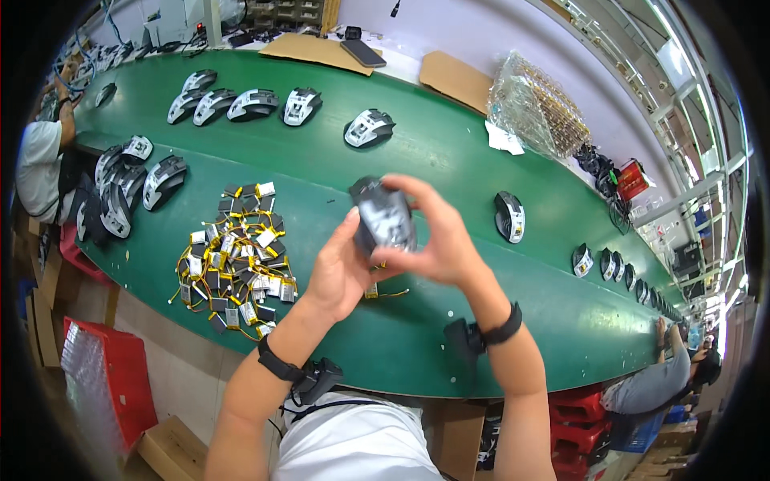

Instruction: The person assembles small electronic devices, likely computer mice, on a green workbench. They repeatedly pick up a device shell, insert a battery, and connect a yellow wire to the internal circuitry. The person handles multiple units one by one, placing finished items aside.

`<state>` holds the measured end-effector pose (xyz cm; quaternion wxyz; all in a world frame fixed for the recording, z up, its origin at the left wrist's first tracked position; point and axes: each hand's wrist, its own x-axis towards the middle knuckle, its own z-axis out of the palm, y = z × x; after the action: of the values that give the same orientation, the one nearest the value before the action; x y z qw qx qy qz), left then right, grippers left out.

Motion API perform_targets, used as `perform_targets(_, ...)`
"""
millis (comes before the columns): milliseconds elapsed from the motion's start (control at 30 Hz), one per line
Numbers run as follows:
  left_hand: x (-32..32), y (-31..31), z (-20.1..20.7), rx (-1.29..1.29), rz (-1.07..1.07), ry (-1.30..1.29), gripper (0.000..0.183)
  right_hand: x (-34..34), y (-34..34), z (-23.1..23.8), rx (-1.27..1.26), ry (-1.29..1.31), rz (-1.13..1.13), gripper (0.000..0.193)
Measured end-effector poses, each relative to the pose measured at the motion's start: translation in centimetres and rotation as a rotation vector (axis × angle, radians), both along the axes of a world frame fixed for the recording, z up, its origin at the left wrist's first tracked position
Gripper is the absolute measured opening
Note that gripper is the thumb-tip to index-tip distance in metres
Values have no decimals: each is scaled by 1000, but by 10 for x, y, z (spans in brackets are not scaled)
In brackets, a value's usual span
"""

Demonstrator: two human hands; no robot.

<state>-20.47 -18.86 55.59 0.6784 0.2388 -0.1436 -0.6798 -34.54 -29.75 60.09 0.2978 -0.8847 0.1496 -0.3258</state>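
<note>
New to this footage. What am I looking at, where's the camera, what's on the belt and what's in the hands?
There is no machine here: a person works with two bare hands, and one wide fisheye camera worn on their head looks down, so straight edges bend near the rim. The forearms enter from below, each with a black wrist strap. The left hand and right hand together hold a dark computer mouse shell above a long green work surface. To the left lies a heap of small flat battery packs with yellow wires. More black and grey mouse shells sit spread along the surface. Other workers sit at the far left and lower right edges.
</note>
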Motion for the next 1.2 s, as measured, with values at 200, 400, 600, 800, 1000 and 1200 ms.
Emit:
perform_targets(200, 1, -2, 7, -92, 127, 7, 58, -32, -4, -36, 449, -279, -510, 24)
perform_targets(400, 13, -5, -3, 33, 240, 8, 60, -12, 13, -64, 259, 384, -684, 39)
perform_targets(600, 5, -5, -2, 11, 207, -66, 62, 6, 18, -81, 65, 268, -669, 23)
perform_targets(800, 9, -7, -6, 46, 207, -70, 60, 7, 16, -91, -195, 180, -660, 12)
perform_targets(1000, 9, -8, -5, 47, 278, -111, 57, -6, 17, -67, 550, -167, -367, 12)
perform_targets(1200, 7, -4, 2, -64, 198, -182, 59, -12, 31, -29, 383, -107, -255, 12)
